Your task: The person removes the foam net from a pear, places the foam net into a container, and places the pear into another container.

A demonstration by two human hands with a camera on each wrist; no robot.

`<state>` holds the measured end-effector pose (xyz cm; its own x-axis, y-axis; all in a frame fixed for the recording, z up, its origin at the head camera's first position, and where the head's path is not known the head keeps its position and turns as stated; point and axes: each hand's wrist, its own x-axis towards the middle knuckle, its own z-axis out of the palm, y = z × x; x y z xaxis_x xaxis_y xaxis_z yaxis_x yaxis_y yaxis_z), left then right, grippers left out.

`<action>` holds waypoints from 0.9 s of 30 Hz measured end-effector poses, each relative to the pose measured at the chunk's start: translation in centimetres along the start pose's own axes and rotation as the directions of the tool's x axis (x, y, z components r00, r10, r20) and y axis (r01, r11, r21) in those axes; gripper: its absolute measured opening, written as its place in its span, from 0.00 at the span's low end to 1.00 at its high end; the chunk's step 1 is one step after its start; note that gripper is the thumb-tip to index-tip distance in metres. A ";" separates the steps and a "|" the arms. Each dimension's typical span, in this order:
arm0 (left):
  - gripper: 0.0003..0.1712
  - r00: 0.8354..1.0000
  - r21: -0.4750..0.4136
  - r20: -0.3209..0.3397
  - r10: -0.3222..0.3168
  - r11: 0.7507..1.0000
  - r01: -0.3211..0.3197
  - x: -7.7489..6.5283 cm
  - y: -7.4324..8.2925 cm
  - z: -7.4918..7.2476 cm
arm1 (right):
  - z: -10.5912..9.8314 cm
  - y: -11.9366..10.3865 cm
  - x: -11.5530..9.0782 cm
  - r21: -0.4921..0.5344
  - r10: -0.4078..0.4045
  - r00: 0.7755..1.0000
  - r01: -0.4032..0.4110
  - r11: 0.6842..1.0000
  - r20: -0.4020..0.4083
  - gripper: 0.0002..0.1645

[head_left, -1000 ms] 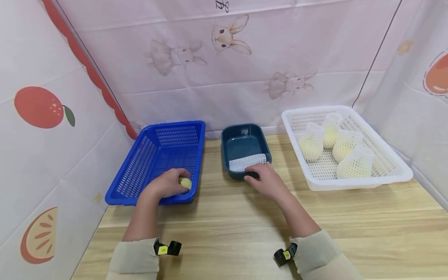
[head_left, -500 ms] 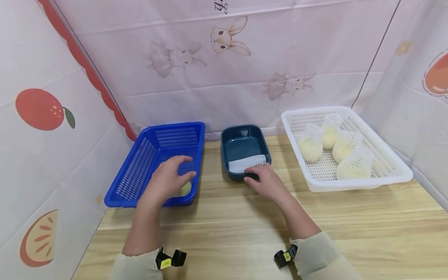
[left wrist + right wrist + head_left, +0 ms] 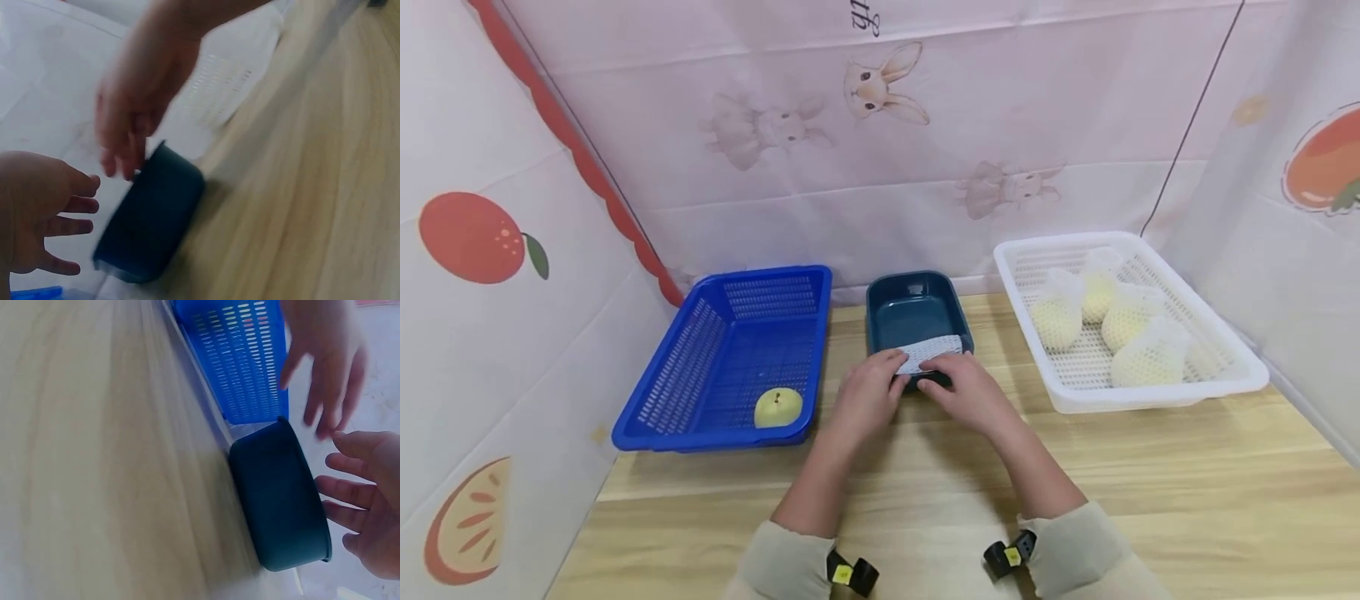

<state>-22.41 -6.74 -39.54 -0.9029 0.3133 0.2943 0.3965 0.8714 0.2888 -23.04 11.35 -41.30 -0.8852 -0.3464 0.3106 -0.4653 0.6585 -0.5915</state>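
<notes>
A white foam net sleeve [image 3: 931, 352] lies flattened at the near end of a dark teal dish [image 3: 917, 312]. My left hand [image 3: 868, 396] is at the sleeve's left end, fingers spread and holding nothing, as the left wrist view shows. Over the dish's near right rim, my right hand [image 3: 966, 387] has its fingertips at the sleeve's right part. Its fingers [image 3: 347, 490] look fairly straight in the right wrist view, where the sleeve is hidden behind the dish wall. A yellow-green, apple-like fruit [image 3: 778, 407] with a short stem sits in the near right corner of the blue basket [image 3: 718, 442].
A white plastic basket [image 3: 1165, 398] stands on the right, holding several pale yellow fruits [image 3: 1138, 362] in white foam nets. Behind the containers hangs a printed cloth [image 3: 737, 225]. All containers rest on a wood-grain table [image 3: 925, 508].
My left hand has let go of the fruit in the blue basket and moved right to the dish. The right hand has stayed at the sleeve.
</notes>
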 end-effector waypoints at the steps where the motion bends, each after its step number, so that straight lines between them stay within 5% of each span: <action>1: 0.18 1.000 -0.004 0.011 -0.006 1.000 0.007 0.1 -0.1 0.5 | -0.1 -0.2 -0.1 -0.001 -0.001 1.000 0.001 1.000 -0.001 0.18; 11: 0.08 0.998 -0.015 0.006 -0.061 0.998 0.061 0.4 -1.0 2.8 | -2.3 -1.3 -1.1 0.007 -0.022 0.998 0.022 1.000 -0.057 0.18; 18: 0.08 0.998 -0.057 0.018 -0.058 0.997 0.059 0.8 -1.2 3.1 | -6.5 0.2 -2.9 -0.050 0.003 0.989 -0.010 0.999 -0.146 0.20; 22: 0.08 0.998 -0.085 0.027 -0.049 0.995 0.051 1.2 -1.3 3.5 | -9.0 2.3 -4.1 -0.075 0.004 0.961 -0.026 0.997 -0.276 0.18; 27: 0.09 0.997 -0.119 0.066 -0.045 0.992 0.052 1.5 -1.1 3.8 | -12.5 5.0 -5.8 -0.043 0.121 0.902 -0.152 0.987 -0.414 0.18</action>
<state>-24.79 -5.83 -42.86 -0.9286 0.2981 0.2207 0.3657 0.8355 0.4102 -20.23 24.95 -36.77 -0.8550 0.0441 0.5168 -0.3246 0.7317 -0.5993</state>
